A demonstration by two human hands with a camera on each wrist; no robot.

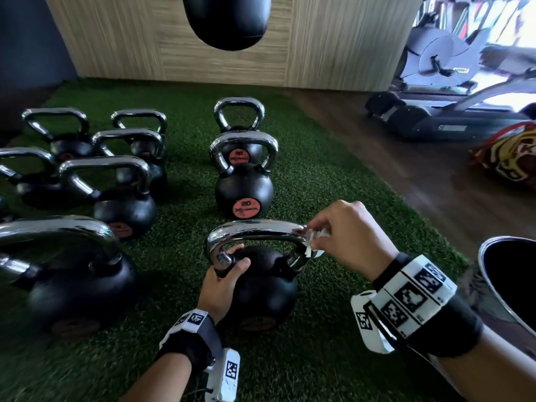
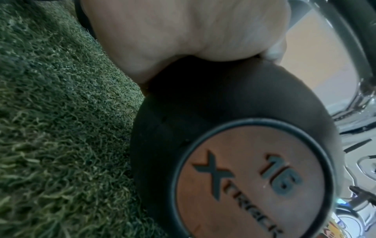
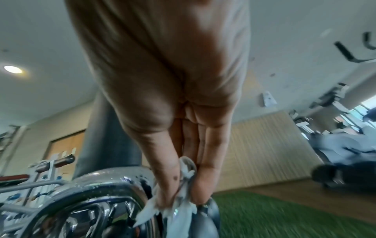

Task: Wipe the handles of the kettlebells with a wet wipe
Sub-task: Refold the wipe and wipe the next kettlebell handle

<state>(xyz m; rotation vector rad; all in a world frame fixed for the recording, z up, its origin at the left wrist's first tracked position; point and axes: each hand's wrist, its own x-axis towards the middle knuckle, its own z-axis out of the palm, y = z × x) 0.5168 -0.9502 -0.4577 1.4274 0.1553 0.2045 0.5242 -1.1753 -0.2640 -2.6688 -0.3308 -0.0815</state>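
Gym room: slatted wood wall (image 1: 226, 47) at back, dark wood floor (image 1: 406, 181) on the right, green turf mat (image 1: 319, 175) carrying the weights. Black punching bag (image 1: 227, 20) hangs overhead, cardio machines (image 1: 452, 91) far right by a bright window, chrome-rimmed bin (image 1: 510, 282) just right of the person. Group of kettlebells (image 1: 95, 175) stands on the left of the turf, two more (image 1: 243, 181) in a row ahead. Nearest kettlebell (image 1: 261, 288), marked 16, upright on the turf between both hands. Left hand (image 1: 220, 285) grip wrapped round the left base of the chrome handle (image 1: 255, 230). Right hand (image 1: 348, 236) grip pinching a crumpled wet wipe (image 1: 314, 242) against the handle's right corner.
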